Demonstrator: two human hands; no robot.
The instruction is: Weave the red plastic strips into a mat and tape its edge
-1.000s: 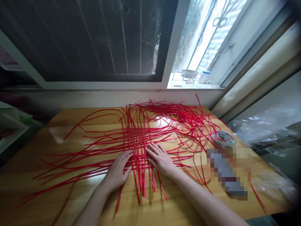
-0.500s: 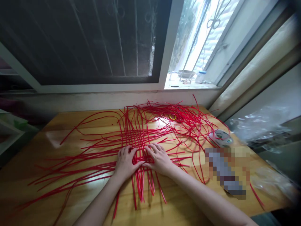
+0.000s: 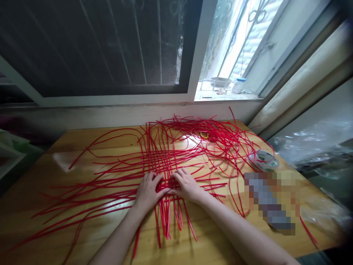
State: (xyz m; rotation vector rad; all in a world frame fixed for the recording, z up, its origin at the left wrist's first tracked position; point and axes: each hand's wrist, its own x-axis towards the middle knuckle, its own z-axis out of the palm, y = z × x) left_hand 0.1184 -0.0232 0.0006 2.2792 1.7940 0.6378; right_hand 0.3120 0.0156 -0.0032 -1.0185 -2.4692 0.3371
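Note:
Thin red plastic strands cross over and under each other in a woven grid on the wooden table, their long ends fanning out to the left, right and front. My left hand is closed on the strands at the near-left part of the weave, fingers bent and thumb pointing inward. Across from it, my right hand grips the near-right part with curled fingers. The two thumbs almost meet over the strands. Which strands lie under the fingertips is hidden.
A tangled pile of loose red strands covers the table's back right, with a yellow ring among them. To the right are a roll of tape and a pixelated grey object. Clear plastic film lies by the right edge. A window stands behind.
The view has shifted slightly. Both hands stay on the same near part of the weave, with the right fingers drawn in a little more.

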